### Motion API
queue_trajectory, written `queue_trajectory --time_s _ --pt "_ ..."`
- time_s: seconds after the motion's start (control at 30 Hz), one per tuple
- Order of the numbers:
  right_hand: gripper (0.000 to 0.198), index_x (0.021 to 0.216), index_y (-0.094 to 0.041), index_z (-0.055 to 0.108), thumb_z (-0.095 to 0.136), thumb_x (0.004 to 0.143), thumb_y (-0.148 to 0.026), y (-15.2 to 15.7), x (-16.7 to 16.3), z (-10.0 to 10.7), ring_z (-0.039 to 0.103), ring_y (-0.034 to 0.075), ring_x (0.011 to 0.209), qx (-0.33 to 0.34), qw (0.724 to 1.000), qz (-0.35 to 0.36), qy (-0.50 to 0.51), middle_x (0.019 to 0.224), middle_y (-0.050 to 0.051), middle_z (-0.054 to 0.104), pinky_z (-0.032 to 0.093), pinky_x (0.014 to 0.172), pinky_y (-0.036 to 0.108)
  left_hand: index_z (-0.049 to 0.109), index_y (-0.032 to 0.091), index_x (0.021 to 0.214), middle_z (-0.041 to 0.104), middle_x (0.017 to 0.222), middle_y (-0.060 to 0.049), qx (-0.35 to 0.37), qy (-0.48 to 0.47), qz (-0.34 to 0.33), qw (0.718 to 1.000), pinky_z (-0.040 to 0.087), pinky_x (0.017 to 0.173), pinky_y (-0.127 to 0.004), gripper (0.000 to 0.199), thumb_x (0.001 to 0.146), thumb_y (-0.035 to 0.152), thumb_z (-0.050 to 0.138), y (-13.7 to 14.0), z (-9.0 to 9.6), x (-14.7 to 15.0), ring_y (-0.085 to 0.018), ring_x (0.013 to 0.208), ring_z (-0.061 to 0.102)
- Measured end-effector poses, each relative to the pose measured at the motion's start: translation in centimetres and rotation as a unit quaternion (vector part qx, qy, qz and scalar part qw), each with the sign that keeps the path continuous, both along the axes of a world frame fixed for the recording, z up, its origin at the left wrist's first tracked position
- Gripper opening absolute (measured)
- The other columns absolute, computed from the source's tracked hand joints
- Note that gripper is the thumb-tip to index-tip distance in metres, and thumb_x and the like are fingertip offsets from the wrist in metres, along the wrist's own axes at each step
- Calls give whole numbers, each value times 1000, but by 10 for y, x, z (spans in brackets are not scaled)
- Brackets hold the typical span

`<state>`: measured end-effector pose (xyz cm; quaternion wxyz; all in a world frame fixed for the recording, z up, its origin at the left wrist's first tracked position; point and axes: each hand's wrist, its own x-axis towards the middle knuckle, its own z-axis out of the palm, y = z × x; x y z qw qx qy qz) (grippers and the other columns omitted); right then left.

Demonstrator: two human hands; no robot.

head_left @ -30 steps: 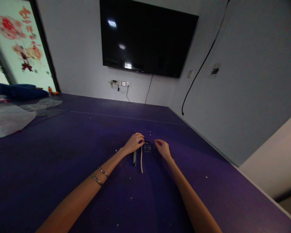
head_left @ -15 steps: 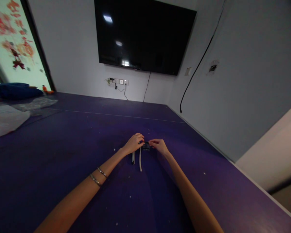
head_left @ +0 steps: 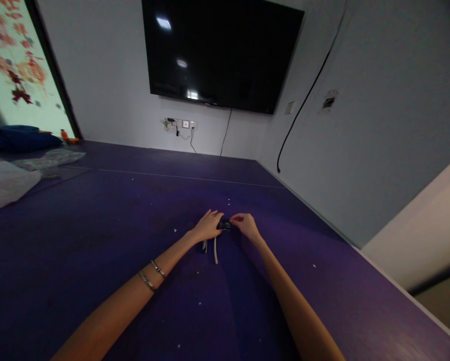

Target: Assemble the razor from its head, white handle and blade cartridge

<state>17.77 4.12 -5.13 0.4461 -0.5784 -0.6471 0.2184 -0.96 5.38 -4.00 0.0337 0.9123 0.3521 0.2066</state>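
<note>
A small dark, blocky object (head_left: 224, 225) lies on the purple surface between my two hands; its kind is too small to make out. My left hand (head_left: 208, 225) is closed on its left side, thumb and fingers around that edge, back of the hand up. At the right end, my right hand (head_left: 246, 225) pinches with thumb and forefinger at its upper corner. Whatever sits between those fingertips is too small to name. A pale cord-like strip (head_left: 215, 250) runs toward me from beneath my left hand. Beside it lies a shorter black-and-white piece (head_left: 204, 245), partly covered by the wrist.
The purple surface (head_left: 135, 276) carries scattered white specks. Clear plastic sheeting (head_left: 52, 159), a white bag (head_left: 7, 183) and dark blue cloth (head_left: 20, 138) lie at the far left. A black cable (head_left: 303, 105) hangs along the right wall; a television (head_left: 221, 55) is mounted ahead.
My left hand has come slightly lower, its fingers now flatter over the dark object's left side. My right hand keeps its pinch at nearly the same spot. The view has shifted a little.
</note>
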Motion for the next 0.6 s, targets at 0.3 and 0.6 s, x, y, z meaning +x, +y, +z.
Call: queue_trajectory --time_s 0.3,0.6 --pt "15 71 -16 71 58 65 -21 -4 -5 1 63 17 64 11 999 3 -44 67 5 69 46 62 25 47 14 118 54 123 -13 -13 -5 -7 1000 23 106 -46 47 73 24 58 2 -4 1 -24 121 43" --pt "14 70 -18 71 57 66 -19 -5 -8 -1 63 17 66 12 999 17 -46 69 4 69 47 65 26 49 15 114 58 116 -12 -4 -12 -11 1000 24 104 -46 43 73 26 60 -1 0 0 -24 115 48"
